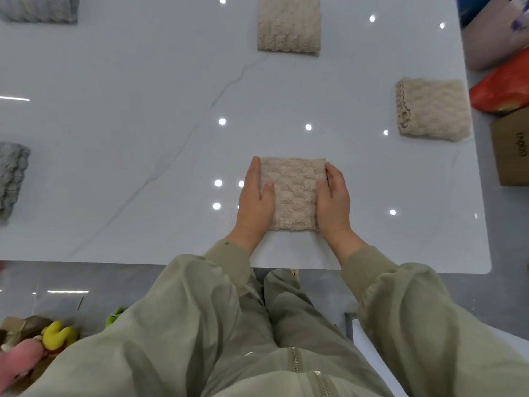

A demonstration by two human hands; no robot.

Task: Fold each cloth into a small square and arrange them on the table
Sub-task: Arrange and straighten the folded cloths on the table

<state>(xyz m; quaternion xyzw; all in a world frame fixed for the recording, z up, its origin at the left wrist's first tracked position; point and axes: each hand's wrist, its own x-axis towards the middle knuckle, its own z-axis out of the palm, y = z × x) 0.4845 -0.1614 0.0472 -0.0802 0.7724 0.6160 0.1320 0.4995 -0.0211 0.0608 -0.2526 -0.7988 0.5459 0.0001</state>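
The big glossy white tabletop (143, 110) fills most of the view, marble-ish with ceiling lights bouncing off it. Four folded cloths sit on it, well apart from each other: the far beige square (289, 24) at the back, the right beige square (433, 108) near the right edge, and on the left the far grey cloth (40, 8) and the near grey cloth (11, 179), both cut off by the frame. Off the right side there's a cardboard box (512, 150) and a red bag (503, 87), nothing to do with the job.

The one in play is the beige cloth (293, 193), folded down to a square and lying flat near the front edge, right in front of the person. The left hand (254, 202) sits against its left side and the right hand (333, 202) against its right. Fingers run straight along the edges and the thumbs lie on top. Neither hand is curled round it, so to me this reads as flat hands squaring it up or nudging it, not a grab.

Handling-wise, my guess is it's thick fluffy waffle-type fabric that's light, soft and springy. The fold will probably puff open if you lift it by one corner. The tabletop looks slick, so sliding it should be easy. I'd move it from both sides like this, or pinch the whole stack at the folded edge, thumb on top and fingers under, so the layers stay together.
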